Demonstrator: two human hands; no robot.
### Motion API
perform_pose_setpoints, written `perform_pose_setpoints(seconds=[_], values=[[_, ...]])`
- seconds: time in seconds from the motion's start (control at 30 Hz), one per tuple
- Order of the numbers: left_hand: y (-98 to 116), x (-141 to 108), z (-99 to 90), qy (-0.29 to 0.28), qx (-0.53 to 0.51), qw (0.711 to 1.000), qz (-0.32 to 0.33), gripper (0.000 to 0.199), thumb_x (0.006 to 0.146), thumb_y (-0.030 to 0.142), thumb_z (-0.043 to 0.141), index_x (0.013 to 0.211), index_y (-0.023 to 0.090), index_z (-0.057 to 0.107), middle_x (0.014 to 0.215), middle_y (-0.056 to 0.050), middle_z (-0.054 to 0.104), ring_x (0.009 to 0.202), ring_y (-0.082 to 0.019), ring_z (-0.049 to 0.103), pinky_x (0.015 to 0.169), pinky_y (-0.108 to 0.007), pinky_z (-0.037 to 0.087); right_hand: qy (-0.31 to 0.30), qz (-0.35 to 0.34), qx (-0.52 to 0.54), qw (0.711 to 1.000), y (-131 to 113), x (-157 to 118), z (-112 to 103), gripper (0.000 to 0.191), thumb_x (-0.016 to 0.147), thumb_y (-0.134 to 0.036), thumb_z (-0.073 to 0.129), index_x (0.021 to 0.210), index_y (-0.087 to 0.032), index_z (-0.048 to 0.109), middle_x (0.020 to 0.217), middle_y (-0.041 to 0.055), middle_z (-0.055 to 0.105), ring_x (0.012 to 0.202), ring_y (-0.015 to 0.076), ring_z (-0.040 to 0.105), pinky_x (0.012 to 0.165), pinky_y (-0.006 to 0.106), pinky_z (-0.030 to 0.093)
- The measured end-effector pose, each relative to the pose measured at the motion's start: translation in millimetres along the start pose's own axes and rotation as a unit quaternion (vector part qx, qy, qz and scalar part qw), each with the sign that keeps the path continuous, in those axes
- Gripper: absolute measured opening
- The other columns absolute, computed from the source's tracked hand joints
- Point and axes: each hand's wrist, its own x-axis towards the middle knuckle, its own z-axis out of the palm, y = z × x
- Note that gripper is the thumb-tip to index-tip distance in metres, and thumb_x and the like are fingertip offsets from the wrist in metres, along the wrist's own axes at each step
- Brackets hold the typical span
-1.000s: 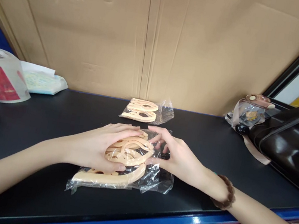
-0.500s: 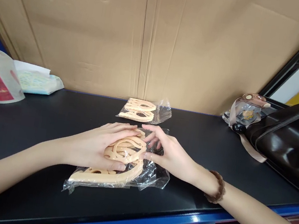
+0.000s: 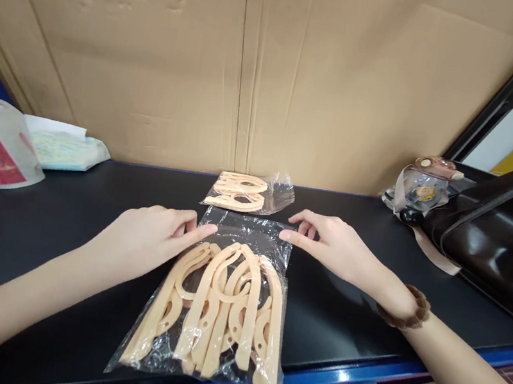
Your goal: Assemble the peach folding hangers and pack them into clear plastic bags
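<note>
A clear plastic bag [image 3: 272, 246] of wood-coloured folding hangers [image 3: 219, 306] lies flat in front of me, its bare plastic end away from me. Several hangers show through it, side by side and overlapping. My left hand [image 3: 157, 235] is at the bag's far left corner, fingers curled at the edge and thumb over the plastic. At the far right corner, my right hand [image 3: 336, 243] rests its thumb tip on the bag's edge, the index finger held apart from it. A smaller clear bag of similar hangers [image 3: 239, 192] lies farther back.
A cardboard sheet [image 3: 171, 55] stands behind the black tabletop [image 3: 341, 335]. On the left are a big roll of clear tape [image 3: 15, 147] and a pale packet [image 3: 73, 150]. A dark shiny bag [image 3: 497, 237] and a clear bottle [image 3: 427, 186] are on the right.
The hanger bag has turned and come nearer the front edge, now lying flat with its hangers spread. My hands have moved off its top to its far corners, farther apart.
</note>
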Motion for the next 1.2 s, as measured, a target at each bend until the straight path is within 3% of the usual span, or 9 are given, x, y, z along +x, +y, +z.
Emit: perform_pose_setpoints(seconds=[0.1,0.2,0.37,0.5,0.6,0.8,0.9,1.03,1.2], values=[[-13,13,11.5,0.032,-0.115,0.992,-0.031,0.048,0.083,0.068,0.042,0.094,0.025,0.059,0.074,-0.002,0.068,0.072,-0.025,0.063,0.059,-0.031,0.040,-0.035,0.012,0.012,0.999,2,1,9,0.043,0.085,-0.062,0.053,0.098,-0.022,0.065,0.080,0.0016,0.068,0.071,0.0176,0.062,0.065,0.030,0.044],[-22,26,23.3,0.029,-0.281,0.959,-0.012,0.059,0.077,0.064,0.054,0.118,0.021,0.053,0.095,-0.005,0.070,0.084,-0.023,0.065,0.067,-0.032,0.047,-0.049,-0.002,0.063,0.997,5,5,16,0.025,0.085,-0.045,0.062,0.088,-0.021,0.064,0.077,-0.0001,0.067,0.067,0.0148,0.060,0.062,0.027,0.043],[-21,34,25.6,0.024,-0.354,0.935,0.009,0.058,0.074,0.057,0.062,0.118,0.019,0.059,0.095,-0.005,0.070,0.090,-0.024,0.063,0.075,-0.034,0.051,-0.018,-0.034,0.100,0.994,5,8,13,0.008,0.082,-0.025,0.066,0.077,-0.019,0.064,0.070,-0.0020,0.065,0.063,0.0114,0.056,0.060,0.024,0.042],[-22,31,10.8,0.045,-0.338,0.938,0.063,0.040,0.080,0.054,0.058,0.100,0.021,0.069,0.104,-0.005,0.071,0.099,-0.025,0.062,0.088,-0.037,0.049,0.025,-0.055,0.099,0.993,4,6,2,0.010,0.083,-0.026,0.067,0.076,-0.019,0.066,0.071,-0.0017,0.066,0.063,0.0120,0.057,0.059,0.024,0.042],[-23,25,-1.8,0.048,-0.287,0.950,0.113,0.030,0.086,0.048,0.055,0.093,0.022,0.069,0.100,-0.003,0.071,0.096,-0.021,0.063,0.089,-0.035,0.048,0.043,-0.114,0.072,0.990,5,4,-6,0.010,0.086,-0.025,0.063,0.078,-0.019,0.065,0.077,0.0005,0.067,0.069,0.0142,0.059,0.065,0.026,0.045],[-22,14,-12.7,0.044,-0.080,0.961,0.261,0.022,0.088,0.031,0.049,0.078,0.021,0.066,0.099,-0.003,0.066,0.095,-0.018,0.060,0.087,-0.032,0.046,-0.007,-0.261,0.040,0.965,3,0,-7,0.014,0.092,-0.018,0.054,0.083,-0.019,0.064,0.092,0.0042,0.066,0.084,0.0165,0.060,0.076,0.029,0.047],[-25,13,-15.1,0.030,-0.013,0.963,0.267,0.022,0.088,0.027,0.048,0.081,0.023,0.068,0.095,-0.002,0.069,0.089,-0.017,0.061,0.082,-0.031,0.046,-0.041,-0.274,0.056,0.959,1,-2,-4,0.018,0.093,-0.015,0.051,0.087,-0.020,0.067,0.088,0.0034,0.064,0.082,0.0151,0.060,0.073,0.027,0.047],[-26,11,-18.8,0.004,0.050,0.960,0.275,0.025,0.087,0.026,0.047,0.085,0.027,0.072,0.091,0.001,0.072,0.086,-0.019,0.064,0.081,-0.032,0.045,-0.103,-0.284,0.047,0.952,0,-5,-3,0.028,0.095,-0.013,0.048,0.107,-0.026,0.071,0.087,0.0023,0.060,0.078,0.0128,0.058,0.069,0.024,0.045],[-7,-8,-15.3,-0.002,0.118,0.965,0.236,0.037,0.087,0.018,0.034,0.094,0.023,0.071,0.087,-0.004,0.073,0.075,-0.023,0.064,0.071,-0.035,0.045,-0.163,-0.280,0.033,0.946,-4,-6,-4,0.043,0.092,-0.003,0.043,0.114,-0.030,0.069,0.091,0.0010,0.065,0.079,0.0119,0.061,0.071,0.024,0.044]])
